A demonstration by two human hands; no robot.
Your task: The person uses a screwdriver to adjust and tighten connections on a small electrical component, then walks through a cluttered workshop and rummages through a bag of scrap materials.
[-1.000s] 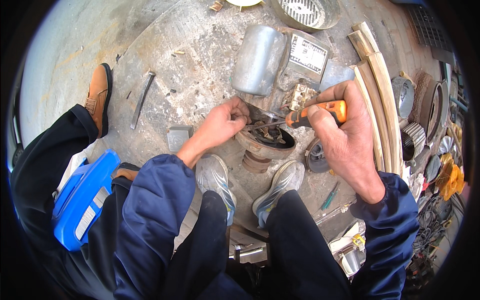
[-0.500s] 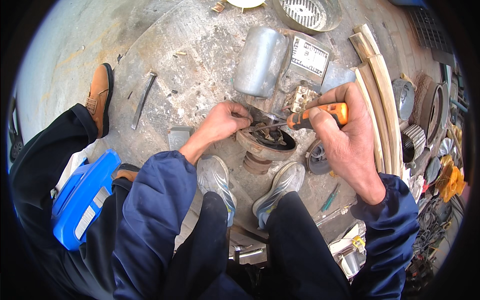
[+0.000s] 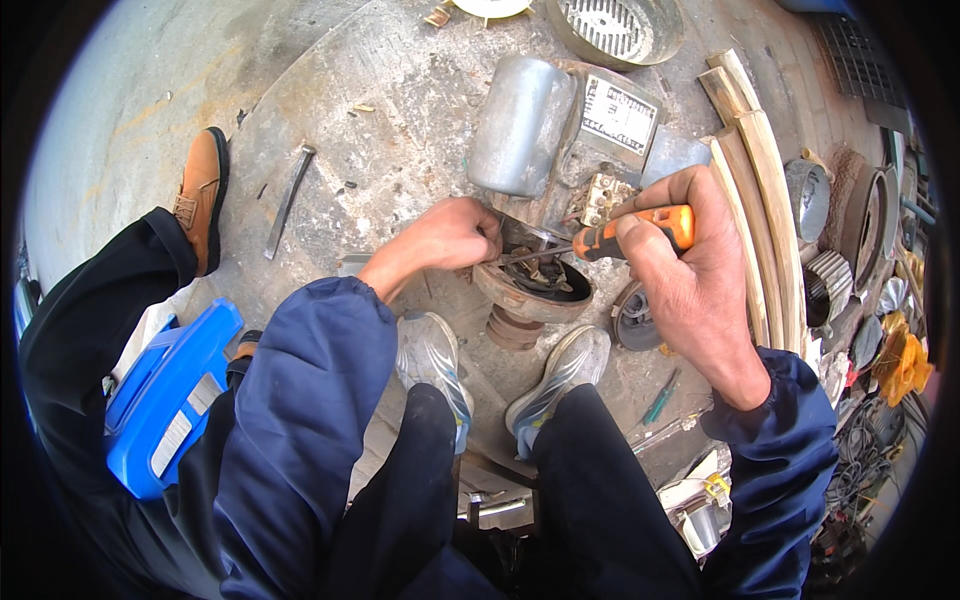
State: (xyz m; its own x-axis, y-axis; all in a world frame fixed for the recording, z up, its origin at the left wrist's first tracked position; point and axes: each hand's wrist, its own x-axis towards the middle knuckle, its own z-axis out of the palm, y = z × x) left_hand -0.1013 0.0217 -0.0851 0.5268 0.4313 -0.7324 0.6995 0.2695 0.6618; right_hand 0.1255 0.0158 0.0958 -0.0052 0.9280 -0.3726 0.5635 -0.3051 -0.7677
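Observation:
My right hand (image 3: 695, 270) is closed around the orange and black handle of a screwdriver (image 3: 665, 228). Its shaft points left across the open, round metal end housing (image 3: 520, 303), where dark inner parts and wires show. At the left rim of that housing is my left hand (image 3: 455, 238), fingers curled together; whatever they pinch is hidden. Just beyond stands an electric motor body (image 3: 570, 150) with a grey cylindrical cover (image 3: 522, 125), a label plate (image 3: 618, 113) and a pale terminal block (image 3: 605, 198).
Curved wooden strips (image 3: 765, 215) lie right of my right hand. A slotted round cover (image 3: 610, 30) is at the far side, a flat metal bar (image 3: 290, 202) to the left. A green-handled tool (image 3: 660, 397) lies near my shoe (image 3: 565, 375). Another person's boot (image 3: 203, 190) and a blue stool (image 3: 170, 400) are left.
My left hand has rolled over and shifted slightly up, with its back now covering more of the fingers. My right hand and the screwdriver stay nearly in place.

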